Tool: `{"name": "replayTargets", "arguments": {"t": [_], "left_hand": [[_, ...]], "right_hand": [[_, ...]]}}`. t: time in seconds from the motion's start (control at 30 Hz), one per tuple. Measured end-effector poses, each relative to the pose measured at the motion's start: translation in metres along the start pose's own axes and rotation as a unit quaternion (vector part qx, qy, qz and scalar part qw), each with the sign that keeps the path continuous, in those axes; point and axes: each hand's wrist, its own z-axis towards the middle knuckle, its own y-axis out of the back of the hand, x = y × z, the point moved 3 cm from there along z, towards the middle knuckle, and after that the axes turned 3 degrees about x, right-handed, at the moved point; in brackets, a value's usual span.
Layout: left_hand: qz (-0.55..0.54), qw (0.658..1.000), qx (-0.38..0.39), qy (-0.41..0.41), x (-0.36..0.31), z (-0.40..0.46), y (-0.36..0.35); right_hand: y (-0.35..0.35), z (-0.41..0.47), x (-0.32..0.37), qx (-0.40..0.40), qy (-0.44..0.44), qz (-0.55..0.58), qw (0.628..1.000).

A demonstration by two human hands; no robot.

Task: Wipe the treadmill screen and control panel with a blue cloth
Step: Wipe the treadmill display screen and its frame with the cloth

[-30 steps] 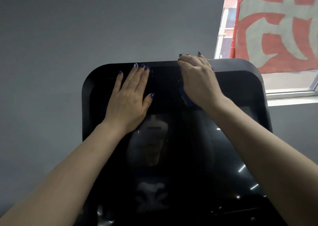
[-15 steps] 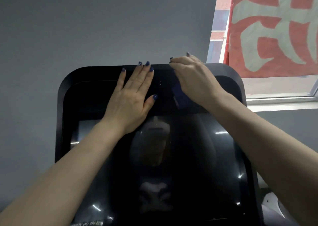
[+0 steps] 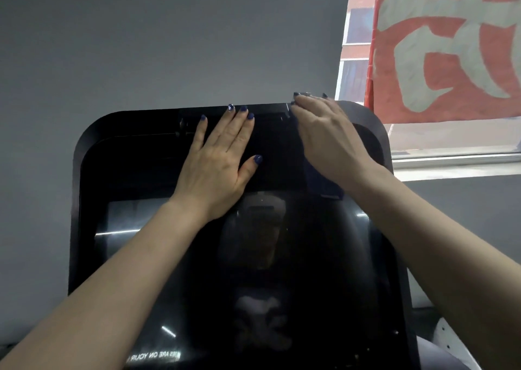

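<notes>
A: Two forearms reach up over the treadmill screen (image 3: 253,271), both bare, both stretched nearly straight. Starting on the left: the left hand (image 3: 218,169) lies palm-down on the dark band above the glass, wrist low, fingers (image 3: 239,132) straight and close together, thumb spread out to the side. It grips nothing; it only rests flat on the panel.

B: And what is under those fingertips?

A: The upper rim of the control panel (image 3: 135,155), a matte black frame with broad rounded corners. The nails, painted dark blue, reach just to its top edge. Below the heel of the hand the surface turns to glossy glass with streaks of reflected light and a dim mirrored figure.

B: Then the right side?

A: The right hand (image 3: 329,141) sits just beside the left fingertips, apart from them, turned more on its edge with the back of the hand facing the camera. Its fingers (image 3: 308,103) bend over the frame's top edge. The blue cloth (image 3: 324,183) shows as a soft dark-blue fold poking out beneath the wrist, pressed against the panel under the palm.

B: Is it pinched or only pressed?

A: Probably held by the curled fingers, though the hand hides most of it.

B: Further right of those fingers?

A: A window (image 3: 451,155) and a red banner (image 3: 451,48) with pale characters; behind everything, a plain grey wall (image 3: 169,45).
</notes>
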Motion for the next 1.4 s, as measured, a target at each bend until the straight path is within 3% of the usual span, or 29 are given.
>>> {"name": "replayTargets", "arguments": {"t": [0.27,0.37,0.47,0.77,1.1,1.27,1.4], "left_hand": [[0.014,1.000,-0.015,-0.002,-0.001,-0.002,-0.003],[0.021,1.000,-0.012,0.002,-0.004,-0.001,-0.003],[0.017,1.000,-0.009,0.009,-0.006,-0.001,0.000],[0.031,0.997,-0.010,-0.070,-0.057,0.029,-0.006],[0.069,0.995,0.005,-0.068,-0.073,0.045,-0.018],[0.095,0.993,0.010,-0.070,-0.079,0.047,-0.016],[0.098,0.992,0.007,-0.074,-0.080,0.050,-0.017]], "right_hand": [[0.016,-0.010,-0.026,-0.019,-0.008,-0.002,1.000],[0.025,-0.017,-0.037,-0.013,0.034,0.036,0.999],[0.035,-0.019,-0.059,-0.026,0.003,0.070,0.997],[0.047,-0.037,-0.099,0.074,0.039,0.142,0.986],[0.038,-0.055,-0.122,0.087,0.077,0.203,0.972],[0.038,-0.064,-0.124,0.129,0.106,0.172,0.971],[0.035,-0.068,-0.128,0.093,0.127,0.178,0.971]]}}
